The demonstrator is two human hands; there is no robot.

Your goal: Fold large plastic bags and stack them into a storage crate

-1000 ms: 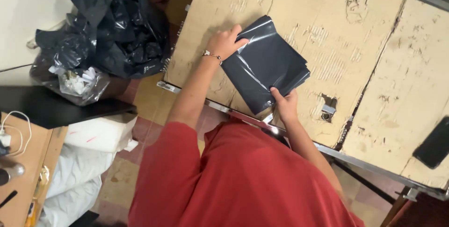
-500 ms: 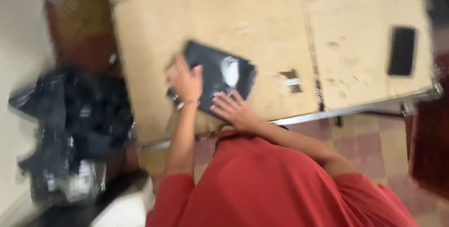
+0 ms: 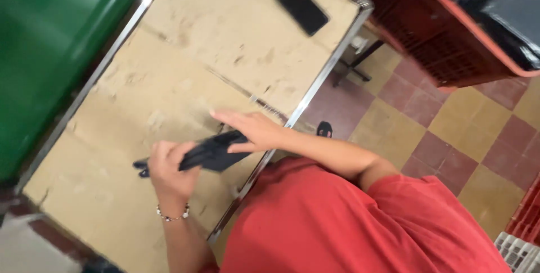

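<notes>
My left hand (image 3: 169,166) grips the bag (image 3: 211,152), fingers curled and clamped over its near end. My right hand (image 3: 253,129) lies flat across the bag's other end, fingers straight and together, thumb tucked under; it presses rather than clasps. The bag sits low over the table (image 3: 185,53), near the edge closest to me, and seems slightly lifted at the left end, though I cannot tell for sure.

Edges: a metal rim (image 3: 318,82) runs along the table's near side and turns at the far corner. My right wrist crosses this rim. A green wall (image 3: 45,42) stands just beside the opposite long side. The board between the bag and the phone (image 3: 301,7) is bare and wide. The phone lies well apart from my hands, near the far corner.

To the right, a tiled floor (image 3: 450,138) is open beside the table. A red crate (image 3: 433,31) stands just beyond the corner with dark bags in it.

Materials: the bag is thin black plastic, folded into a flat, creased strip. The tabletop is worn tan board, scuffed, stained, with a seam across it. The phone is a flat, glossy black slab. The floor has red and yellow square tiles. A bead bracelet (image 3: 172,215) circles my left wrist. My shirt (image 3: 360,222) is red cloth.
</notes>
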